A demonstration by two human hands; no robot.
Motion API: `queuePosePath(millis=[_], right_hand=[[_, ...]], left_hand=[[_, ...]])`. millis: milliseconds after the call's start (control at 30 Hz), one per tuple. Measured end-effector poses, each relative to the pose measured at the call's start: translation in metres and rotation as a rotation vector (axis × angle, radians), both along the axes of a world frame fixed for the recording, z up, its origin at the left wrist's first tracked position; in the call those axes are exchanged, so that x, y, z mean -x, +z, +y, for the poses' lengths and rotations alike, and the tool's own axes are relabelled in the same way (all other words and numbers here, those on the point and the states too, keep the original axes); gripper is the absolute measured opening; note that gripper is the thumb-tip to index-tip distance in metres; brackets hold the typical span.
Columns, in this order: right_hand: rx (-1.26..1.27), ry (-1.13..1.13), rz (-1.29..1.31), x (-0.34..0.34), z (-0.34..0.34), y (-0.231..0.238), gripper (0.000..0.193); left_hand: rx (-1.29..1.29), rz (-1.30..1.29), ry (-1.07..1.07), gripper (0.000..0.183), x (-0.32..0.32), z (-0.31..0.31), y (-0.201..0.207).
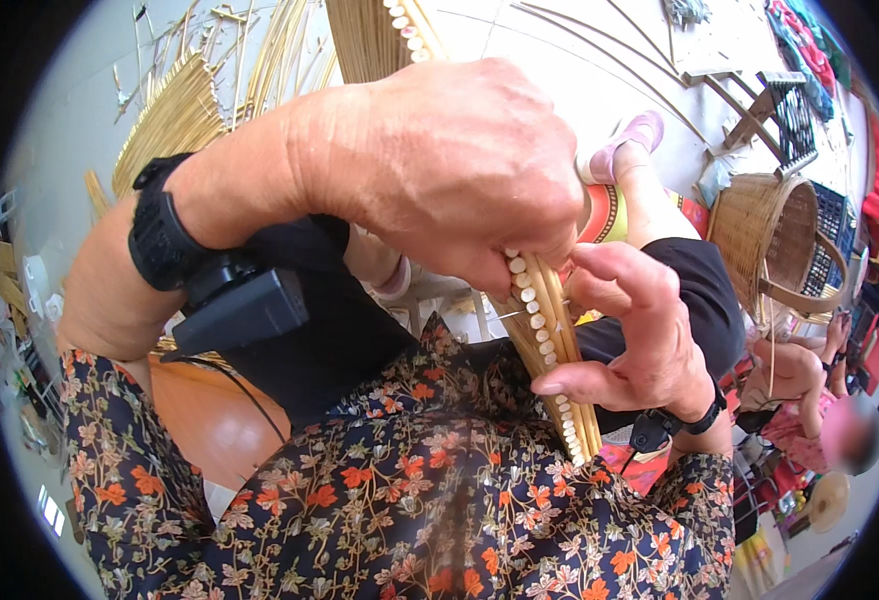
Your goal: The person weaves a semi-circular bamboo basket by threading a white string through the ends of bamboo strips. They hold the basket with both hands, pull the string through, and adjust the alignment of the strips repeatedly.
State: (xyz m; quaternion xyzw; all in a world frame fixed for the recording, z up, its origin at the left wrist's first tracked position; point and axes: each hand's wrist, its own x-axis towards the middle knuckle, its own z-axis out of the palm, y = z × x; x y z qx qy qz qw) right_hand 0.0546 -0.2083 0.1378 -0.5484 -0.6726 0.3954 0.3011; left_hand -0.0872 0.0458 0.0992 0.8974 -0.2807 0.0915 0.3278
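My left hand [449,165] is closed around a piece of woven bamboo work [549,340], a band of thin pale strips with a row of small round cane ends along its edge. The piece runs from the top middle down to my lap. My right hand [634,335] touches the same band lower down, thumb and fingers pinched against its edge. A black wrist device [214,290] sits on my left wrist, and a black strap is on my right wrist.
A woven basket with a handle [774,240] stands at the right. Loose bamboo strips [174,115] fan out on the floor at upper left. Another person [809,410] sits at lower right. A wooden stool [759,100] lies at upper right.
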Motion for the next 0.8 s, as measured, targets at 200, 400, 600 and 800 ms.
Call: queuePosePath(millis=[200,400,600,800], right_hand=[[-0.007,-0.069,-0.222,-0.003,0.000,0.016,0.104],[-0.332,-0.517,-0.525,-0.023,-0.021,0.044,0.090],[-0.411,-0.607,-0.693,-0.040,-0.008,0.022,0.060],[-0.695,-0.509,-0.783,-0.074,0.019,0.064,0.046]], left_hand=[[0.017,0.127,0.028,0.027,-0.008,0.004,0.011],[0.045,0.184,0.220,0.034,-0.018,0.030,0.016],[0.137,0.144,0.491,0.040,-0.020,0.027,0.015],[0.230,0.042,0.650,0.039,-0.021,0.012,0.052]])
